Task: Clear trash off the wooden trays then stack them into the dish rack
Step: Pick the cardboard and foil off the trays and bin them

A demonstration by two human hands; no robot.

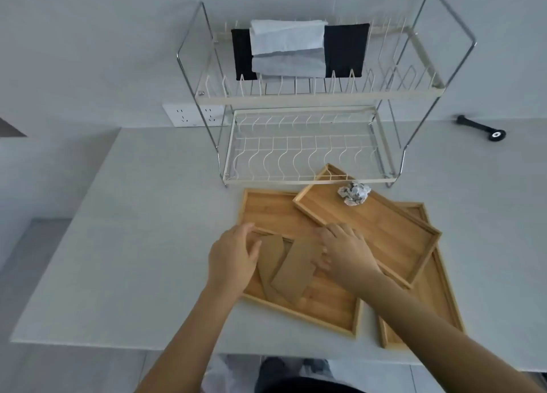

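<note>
Flanking brown cardboard strips [291, 270] on the near tray [325, 307], both hands spread, left [232, 258], right [346, 252].

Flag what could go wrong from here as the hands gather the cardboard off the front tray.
1. The top tray lies tilted across the other trays, its edge beside the right hand; a nudge could slide it.
2. The crumpled paper ball on it could roll off if that tray shifts.
3. The cardboard pieces overlap loosely under the left hand; one may slip out when lifted.
</note>
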